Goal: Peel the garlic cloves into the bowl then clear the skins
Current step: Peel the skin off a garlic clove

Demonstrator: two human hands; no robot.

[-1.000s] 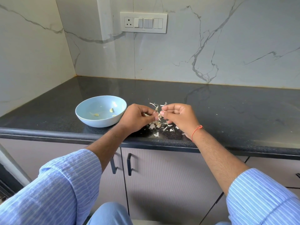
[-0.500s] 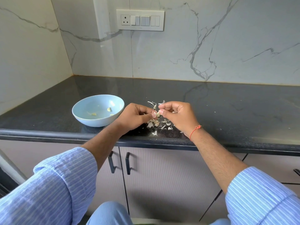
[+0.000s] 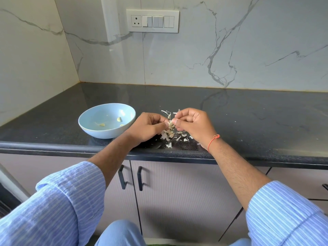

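A pale blue bowl (image 3: 88,128) stands on the black counter (image 3: 248,121) near its front edge, with three peeled garlic cloves (image 3: 118,119) inside. To its right, my left hand (image 3: 148,128) and my right hand (image 3: 193,125) meet fingertip to fingertip. Between them they pinch one garlic clove (image 3: 171,124) with loose papery skin hanging from it. A scatter of white garlic skins (image 3: 169,136) lies on the counter under and behind both hands.
The marble wall behind carries a switch plate (image 3: 152,20). Another marble wall closes the left side. Below the counter edge are cabinet doors with two black handles (image 3: 131,177). The counter stretches dark and wide to the right.
Both hands stay together on the clove, working at its skin with small finger moves. The view has shifted slightly. The bowl and the skins lie as before.
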